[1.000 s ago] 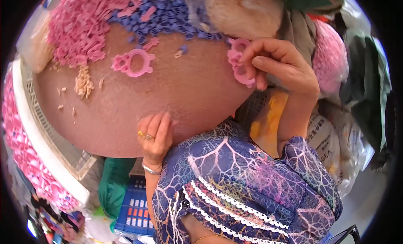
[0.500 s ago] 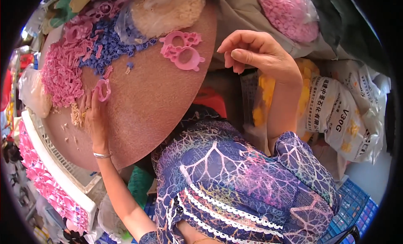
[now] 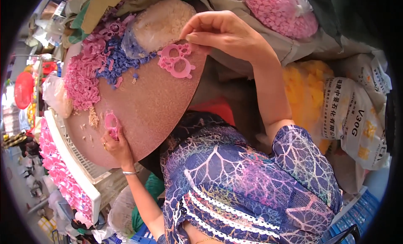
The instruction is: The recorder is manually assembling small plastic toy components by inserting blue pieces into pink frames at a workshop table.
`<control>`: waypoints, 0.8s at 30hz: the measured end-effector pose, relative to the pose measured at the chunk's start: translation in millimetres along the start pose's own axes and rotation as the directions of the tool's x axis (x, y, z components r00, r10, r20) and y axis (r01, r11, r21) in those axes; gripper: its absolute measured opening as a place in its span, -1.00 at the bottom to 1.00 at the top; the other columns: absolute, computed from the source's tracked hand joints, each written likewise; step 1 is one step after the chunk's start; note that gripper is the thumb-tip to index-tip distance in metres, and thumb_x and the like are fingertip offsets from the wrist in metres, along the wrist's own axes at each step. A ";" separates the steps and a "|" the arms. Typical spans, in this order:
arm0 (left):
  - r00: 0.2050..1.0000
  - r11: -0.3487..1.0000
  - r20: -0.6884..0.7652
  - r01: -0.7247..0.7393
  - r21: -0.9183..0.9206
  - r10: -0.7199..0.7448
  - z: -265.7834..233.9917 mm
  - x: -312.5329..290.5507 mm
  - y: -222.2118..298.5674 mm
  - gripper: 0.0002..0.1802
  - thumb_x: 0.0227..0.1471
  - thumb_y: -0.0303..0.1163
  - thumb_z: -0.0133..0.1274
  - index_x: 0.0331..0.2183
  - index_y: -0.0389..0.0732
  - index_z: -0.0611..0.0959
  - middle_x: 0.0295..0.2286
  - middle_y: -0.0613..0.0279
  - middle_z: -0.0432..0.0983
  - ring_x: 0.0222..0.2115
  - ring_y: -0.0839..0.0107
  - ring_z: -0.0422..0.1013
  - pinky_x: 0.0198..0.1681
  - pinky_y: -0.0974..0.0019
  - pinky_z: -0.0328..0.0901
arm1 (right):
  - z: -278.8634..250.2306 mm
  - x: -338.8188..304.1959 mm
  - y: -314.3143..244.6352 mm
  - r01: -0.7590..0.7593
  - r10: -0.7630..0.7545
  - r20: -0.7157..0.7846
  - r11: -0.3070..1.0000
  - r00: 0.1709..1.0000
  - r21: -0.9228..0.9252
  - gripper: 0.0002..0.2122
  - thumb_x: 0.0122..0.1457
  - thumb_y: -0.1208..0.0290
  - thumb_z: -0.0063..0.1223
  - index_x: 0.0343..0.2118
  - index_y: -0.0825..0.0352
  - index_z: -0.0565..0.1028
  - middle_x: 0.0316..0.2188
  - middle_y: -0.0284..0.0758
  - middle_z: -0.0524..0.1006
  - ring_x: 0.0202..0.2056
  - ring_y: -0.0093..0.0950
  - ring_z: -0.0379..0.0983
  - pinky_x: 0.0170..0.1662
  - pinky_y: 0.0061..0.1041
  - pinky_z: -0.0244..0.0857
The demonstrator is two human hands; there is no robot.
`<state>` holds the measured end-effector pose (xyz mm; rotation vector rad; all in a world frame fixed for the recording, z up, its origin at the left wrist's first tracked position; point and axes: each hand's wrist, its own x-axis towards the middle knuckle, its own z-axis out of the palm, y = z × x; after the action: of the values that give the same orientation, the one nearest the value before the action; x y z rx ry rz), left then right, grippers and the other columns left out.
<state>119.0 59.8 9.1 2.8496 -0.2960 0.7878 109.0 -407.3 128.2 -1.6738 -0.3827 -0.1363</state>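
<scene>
Left hand [image 3: 117, 148] gripping pink ring piece [image 3: 112, 121], near-left on surface [image 3: 145, 114]. Right hand [image 3: 228, 36] curled by pink frames [image 3: 173, 69], can't tell if holding. Blue pile [image 3: 114, 61], pale-filled bag [image 3: 161, 23] crowd far side.

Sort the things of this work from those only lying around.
Likely in use:
- pink ringed plastic piece in left hand
- pink openwork pieces near right hand
- small blue parts

Likely lying about:
- bagged yellow pieces
- white printed sack
- blue plastic crate

The left hand [image 3: 119, 147] is now drawing a pink frame [image 3: 112, 129] nearer the edge of the tabletop [image 3: 145, 114]; the right hand [image 3: 222, 34] is coming back beside the bag of tan pieces [image 3: 163, 23].
</scene>
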 end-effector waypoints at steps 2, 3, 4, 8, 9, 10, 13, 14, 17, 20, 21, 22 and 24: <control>0.999 1.000 -0.029 0.016 0.002 -0.016 3.1 1.2 0.1 -0.56 0.08 -0.19 0.24 -0.14 -0.31 0.53 -0.28 -0.11 0.45 -0.26 -0.09 0.39 -0.18 -0.06 0.27 | -0.1 6.7 -7.6 0.010 -0.011 0.015 0.999 1.000 0.037 -0.86 0.31 0.48 0.06 -0.16 0.42 0.55 -0.41 -0.51 0.53 -0.39 -0.75 0.43 -0.28 -0.73 0.35; 1.000 0.999 -0.019 0.021 -0.027 -0.022 3.3 2.6 -1.2 -0.52 0.07 -0.19 0.25 -0.09 -0.31 0.52 -0.24 -0.12 0.46 -0.22 -0.08 0.40 -0.15 -0.03 0.29 | -1.1 11.3 -7.1 0.076 -0.076 0.030 0.997 0.997 0.005 -0.86 0.31 0.47 0.07 -0.16 0.41 0.56 -0.40 -0.51 0.54 -0.37 -0.74 0.44 -0.26 -0.71 0.37; 1.000 0.998 -0.009 0.025 -0.057 -0.026 3.6 4.9 -2.6 -0.48 0.07 -0.20 0.25 -0.05 -0.31 0.50 -0.20 -0.14 0.47 -0.19 -0.08 0.41 -0.12 -0.01 0.31 | -2.8 14.9 -8.8 0.099 -0.099 0.030 0.995 0.995 0.004 -0.86 0.31 0.47 0.07 -0.16 0.41 0.56 -0.40 -0.51 0.54 -0.37 -0.74 0.44 -0.26 -0.71 0.37; 0.978 0.936 0.051 0.206 -0.286 -0.200 10.9 9.3 -19.1 -0.40 0.09 -0.24 0.25 0.07 -0.30 0.44 -0.14 -0.15 0.50 -0.11 0.02 0.45 -0.06 0.08 0.35 | -2.4 25.9 -21.7 0.126 -0.135 0.118 0.989 0.984 0.083 -0.85 0.31 0.45 0.07 -0.17 0.40 0.57 -0.37 -0.48 0.56 -0.34 -0.74 0.46 -0.25 -0.71 0.38; 0.981 0.939 0.038 0.195 -0.284 -0.192 11.7 12.4 -19.7 -0.40 0.09 -0.24 0.25 0.07 -0.30 0.44 -0.14 -0.15 0.50 -0.11 0.02 0.45 -0.06 0.08 0.35 | -4.5 27.0 -25.6 0.118 -0.127 0.124 0.990 0.984 0.075 -0.85 0.30 0.45 0.07 -0.17 0.40 0.57 -0.36 -0.47 0.57 -0.33 -0.73 0.47 -0.24 -0.71 0.38; 0.979 0.936 0.054 0.205 -0.287 -0.198 12.5 15.3 -20.1 -0.41 0.09 -0.26 0.25 0.08 -0.29 0.44 -0.16 -0.12 0.52 -0.12 0.05 0.46 -0.06 0.09 0.36 | -2.2 29.8 -23.8 0.164 -0.169 0.084 0.984 0.982 0.066 -0.80 0.27 0.35 0.13 -0.19 0.39 0.59 -0.43 -0.41 0.61 -0.45 -0.69 0.50 -0.35 -0.68 0.44; 0.983 0.942 0.066 0.181 -0.283 -0.169 16.7 17.4 -22.8 -0.41 0.08 -0.29 0.24 0.09 -0.29 0.43 -0.21 -0.08 0.54 -0.16 0.10 0.48 -0.08 0.11 0.37 | -7.6 27.6 -33.0 0.236 -0.243 0.166 0.970 0.956 0.064 -0.78 0.25 0.29 0.15 -0.20 0.37 0.61 -0.45 -0.40 0.62 -0.46 -0.67 0.51 -0.33 -0.65 0.45; 0.987 0.947 0.067 0.160 -0.279 -0.147 17.4 15.2 -24.9 -0.41 0.07 -0.31 0.24 0.09 -0.28 0.43 -0.24 -0.06 0.54 -0.20 0.11 0.49 -0.10 0.12 0.37 | -9.3 24.8 -38.5 0.239 -0.246 0.155 0.969 0.957 0.062 -0.78 0.25 0.29 0.15 -0.20 0.37 0.61 -0.45 -0.40 0.62 -0.46 -0.67 0.51 -0.33 -0.65 0.45; 0.992 0.966 0.007 0.128 -0.226 -0.130 12.6 6.8 -33.7 -0.41 0.05 -0.34 0.24 0.09 -0.27 0.43 -0.26 -0.03 0.54 -0.26 0.12 0.49 -0.15 0.13 0.38 | -12.3 23.3 -54.8 0.233 -0.226 0.232 0.972 0.946 -0.004 -0.76 0.25 0.28 0.15 -0.20 0.38 0.61 -0.45 -0.40 0.64 -0.47 -0.68 0.51 -0.33 -0.65 0.43; 0.993 0.967 0.008 0.114 -0.228 -0.115 22.4 16.1 -40.4 -0.36 0.03 -0.34 0.26 0.12 -0.24 0.42 -0.27 -0.01 0.54 -0.29 0.15 0.49 -0.18 0.14 0.38 | -15.3 32.3 -41.3 0.257 -0.247 0.227 0.966 0.942 -0.013 -0.75 0.25 0.28 0.14 -0.20 0.39 0.60 -0.45 -0.40 0.64 -0.46 -0.67 0.51 -0.34 -0.64 0.43; 0.989 0.961 0.021 0.149 -0.233 -0.148 19.8 17.0 -38.9 -0.34 0.02 -0.32 0.28 0.12 -0.23 0.41 -0.26 -0.01 0.54 -0.28 0.15 0.49 -0.17 0.15 0.38 | -13.8 33.6 -43.0 0.217 -0.208 0.238 0.976 0.949 -0.014 -0.74 0.25 0.27 0.15 -0.20 0.39 0.61 -0.44 -0.40 0.64 -0.47 -0.66 0.51 -0.34 -0.64 0.43; 0.979 0.946 0.053 0.203 -0.253 -0.195 19.7 18.0 -36.8 -0.30 0.01 -0.28 0.31 0.14 -0.22 0.41 -0.25 -0.02 0.53 -0.30 0.16 0.49 -0.17 0.14 0.38 | -10.1 39.9 -36.8 0.205 -0.197 0.244 0.979 0.949 -0.009 -0.74 0.25 0.27 0.15 -0.20 0.39 0.61 -0.44 -0.40 0.64 -0.47 -0.66 0.51 -0.34 -0.64 0.43; 0.965 0.931 0.069 0.262 -0.254 -0.253 18.2 17.9 -35.7 -0.30 0.01 -0.27 0.31 0.14 -0.22 0.40 -0.22 -0.04 0.53 -0.27 0.15 0.50 -0.16 0.15 0.38 | 1.8 60.2 -27.2 0.209 -0.181 0.292 0.975 0.939 -0.070 -0.73 0.23 0.25 0.16 -0.20 0.39 0.61 -0.43 -0.40 0.64 -0.45 -0.65 0.52 -0.32 -0.62 0.45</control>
<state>151.3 87.8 -0.9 2.5836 -0.0236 0.5976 156.2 -392.7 172.1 -1.7565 -0.7719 -0.0616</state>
